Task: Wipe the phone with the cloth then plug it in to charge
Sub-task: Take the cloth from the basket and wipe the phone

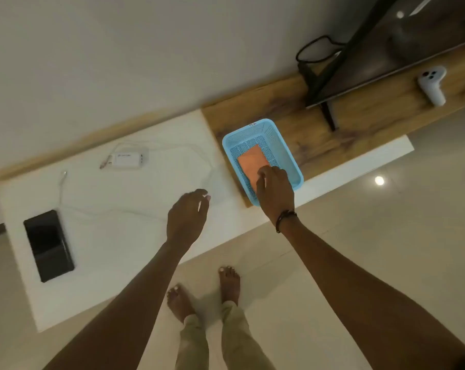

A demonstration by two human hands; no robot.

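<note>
A black phone (48, 245) lies flat on the white counter (114, 241) at the left. A folded orange cloth (251, 162) rests inside a light blue plastic basket (284, 145). My right hand (275, 192) reaches into the basket, fingertips touching the near end of the cloth; whether it grips the cloth I cannot tell. My left hand (187, 216) hovers over the counter's middle, fingers loosely curled, holding nothing. A white charger block (127, 158) lies near the wall, and its thin white cable (62, 182) runs across the counter toward the phone.
The basket stands on a wooden shelf section (346, 121) with a dark screen's stand (330, 116) and a white handheld controller (432, 85). A black cable (310, 52) loops at the wall. My bare feet (204, 292) stand on the tiled floor below the counter edge.
</note>
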